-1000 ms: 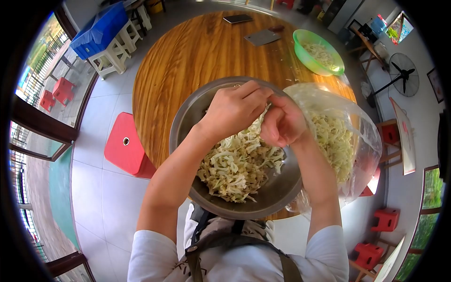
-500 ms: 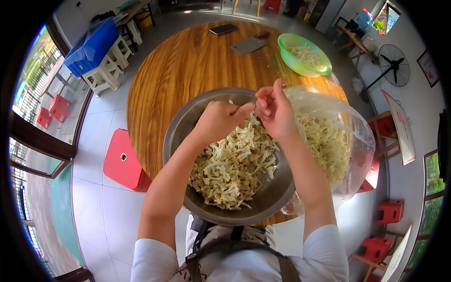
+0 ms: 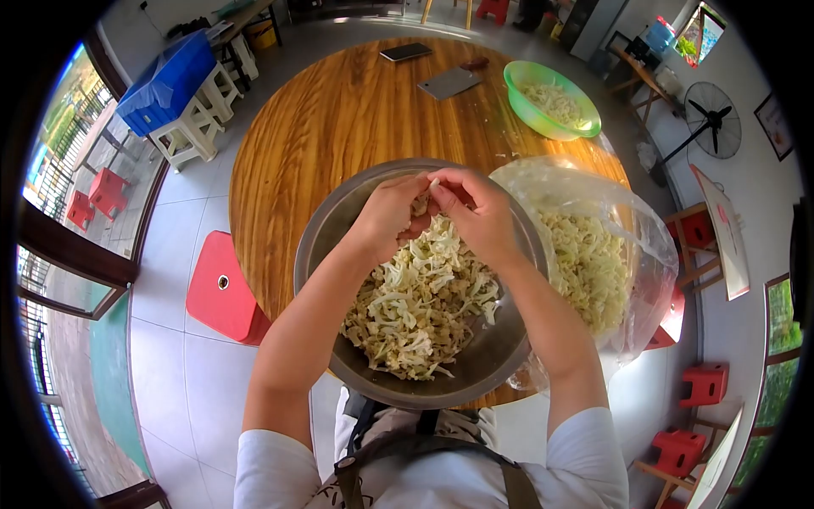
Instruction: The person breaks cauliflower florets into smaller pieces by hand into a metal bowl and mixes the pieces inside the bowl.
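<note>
A wide metal bowl (image 3: 315, 280) holds a heap of pale shredded vegetable (image 3: 420, 310). Above the bowl's far part my left hand (image 3: 392, 212) is curled, with pale vegetable pieces inside its fingers. My right hand (image 3: 476, 210) meets it from the right, thumb and fingers pinched on a small pale piece near my left fingertips. A clear plastic bag (image 3: 653, 246) with more shredded vegetable (image 3: 585, 263) lies right of the bowl, beside my right forearm.
On the round wooden table (image 3: 314, 127) are a black phone (image 3: 406, 52), a cleaver (image 3: 449, 83) and a green bowl (image 3: 551, 123) of shreds at the far right. A red stool (image 3: 222, 284) stands left of the table. A fan (image 3: 712, 119) is at the right.
Half a second ago my hands were more open, the right one raised with its fingers apart from the left; now they are together and closed over the bowl. The view has shifted slightly since the first frame.
</note>
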Demonstrator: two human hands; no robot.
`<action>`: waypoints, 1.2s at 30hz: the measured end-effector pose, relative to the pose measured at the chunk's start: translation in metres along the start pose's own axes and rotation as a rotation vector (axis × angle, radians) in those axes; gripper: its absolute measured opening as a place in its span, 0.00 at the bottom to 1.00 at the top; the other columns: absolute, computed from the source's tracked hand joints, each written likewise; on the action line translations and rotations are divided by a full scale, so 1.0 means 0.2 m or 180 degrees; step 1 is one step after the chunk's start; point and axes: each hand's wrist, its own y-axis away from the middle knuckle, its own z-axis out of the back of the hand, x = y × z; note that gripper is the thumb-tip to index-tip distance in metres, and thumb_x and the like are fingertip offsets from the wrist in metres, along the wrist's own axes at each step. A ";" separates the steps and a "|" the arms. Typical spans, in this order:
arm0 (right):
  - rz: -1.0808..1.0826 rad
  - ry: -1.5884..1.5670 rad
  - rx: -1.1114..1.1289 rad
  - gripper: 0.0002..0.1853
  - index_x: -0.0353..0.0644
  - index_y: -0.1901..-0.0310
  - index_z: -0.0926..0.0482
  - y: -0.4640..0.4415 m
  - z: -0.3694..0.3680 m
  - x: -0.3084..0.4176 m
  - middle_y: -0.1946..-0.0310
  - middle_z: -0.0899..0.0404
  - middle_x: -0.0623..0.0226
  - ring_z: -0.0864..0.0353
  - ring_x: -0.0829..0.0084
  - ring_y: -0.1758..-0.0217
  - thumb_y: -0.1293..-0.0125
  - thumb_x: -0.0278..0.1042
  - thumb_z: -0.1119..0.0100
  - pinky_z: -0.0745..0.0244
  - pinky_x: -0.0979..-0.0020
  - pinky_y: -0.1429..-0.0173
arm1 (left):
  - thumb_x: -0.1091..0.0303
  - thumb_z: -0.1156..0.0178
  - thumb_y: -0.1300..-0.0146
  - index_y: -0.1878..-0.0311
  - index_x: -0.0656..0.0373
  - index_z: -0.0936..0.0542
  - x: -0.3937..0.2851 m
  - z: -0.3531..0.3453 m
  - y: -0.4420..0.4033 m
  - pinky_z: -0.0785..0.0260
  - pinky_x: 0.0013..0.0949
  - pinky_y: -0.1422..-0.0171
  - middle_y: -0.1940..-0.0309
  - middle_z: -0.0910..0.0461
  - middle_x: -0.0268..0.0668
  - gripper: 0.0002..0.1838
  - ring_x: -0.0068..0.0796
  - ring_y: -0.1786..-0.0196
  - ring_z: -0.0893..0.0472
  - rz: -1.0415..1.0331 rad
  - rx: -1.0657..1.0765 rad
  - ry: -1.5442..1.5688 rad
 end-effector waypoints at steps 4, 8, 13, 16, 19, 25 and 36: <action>-0.0177 -0.0079 -0.0118 0.08 0.38 0.57 0.23 0.00 0.00 0.01 0.71 0.23 0.72 0.26 0.85 0.69 0.37 0.26 0.41 0.30 0.81 0.66 | 0.63 0.50 0.33 0.60 0.60 0.24 0.00 0.01 0.00 0.49 0.20 0.78 0.77 0.35 0.26 0.10 0.14 0.79 0.38 -0.0026 0.0223 0.0317; 0.0050 0.0020 -0.0105 0.07 0.38 0.58 0.23 0.00 0.01 0.00 0.70 0.23 0.72 0.26 0.85 0.70 0.37 0.26 0.41 0.31 0.81 0.66 | 0.62 0.50 0.32 0.67 0.58 0.26 0.00 0.01 -0.02 0.51 0.21 0.80 0.77 0.32 0.29 0.11 0.16 0.80 0.38 -0.0043 0.0237 0.0410; 0.0398 -0.0168 -0.0342 0.05 0.39 0.60 0.24 0.00 -0.01 -0.04 0.61 0.25 0.68 0.25 0.81 0.68 0.38 0.25 0.42 0.30 0.80 0.66 | 0.64 0.49 0.33 0.67 0.57 0.26 0.00 0.03 -0.03 0.50 0.21 0.80 0.76 0.31 0.30 0.09 0.16 0.80 0.37 0.0206 0.0317 0.0905; 0.0999 0.0907 -0.0130 0.05 0.40 0.61 0.24 0.00 0.01 0.01 0.57 0.27 0.66 0.24 0.79 0.65 0.39 0.25 0.42 0.29 0.78 0.64 | 0.63 0.49 0.34 0.64 0.56 0.25 -0.01 0.02 -0.02 0.49 0.21 0.80 0.73 0.32 0.28 0.08 0.15 0.78 0.36 0.0274 0.0126 0.1026; 0.1140 0.0786 -0.0087 0.05 0.40 0.61 0.24 0.01 -0.02 0.02 0.60 0.26 0.67 0.25 0.78 0.63 0.39 0.25 0.41 0.29 0.77 0.63 | 0.62 0.48 0.34 0.67 0.55 0.26 -0.01 0.03 -0.02 0.49 0.21 0.80 0.73 0.31 0.28 0.09 0.16 0.78 0.35 0.0253 0.0102 0.1008; -0.0027 -0.0694 -0.0436 0.05 0.40 0.59 0.26 0.00 0.01 0.00 0.65 0.24 0.71 0.26 0.81 0.66 0.35 0.28 0.44 0.30 0.79 0.63 | 0.55 0.49 0.33 0.69 0.57 0.27 -0.03 0.01 0.00 0.53 0.22 0.80 0.79 0.32 0.29 0.15 0.17 0.80 0.38 0.0038 0.0004 0.0574; -0.0442 0.0148 0.0171 0.08 0.38 0.62 0.24 0.01 0.01 0.03 0.72 0.25 0.72 0.29 0.82 0.73 0.35 0.34 0.43 0.33 0.79 0.69 | 0.62 0.55 0.32 0.62 0.65 0.30 -0.01 0.12 -0.11 0.44 0.20 0.80 0.71 0.28 0.35 0.13 0.19 0.79 0.36 0.0218 -0.0390 0.2088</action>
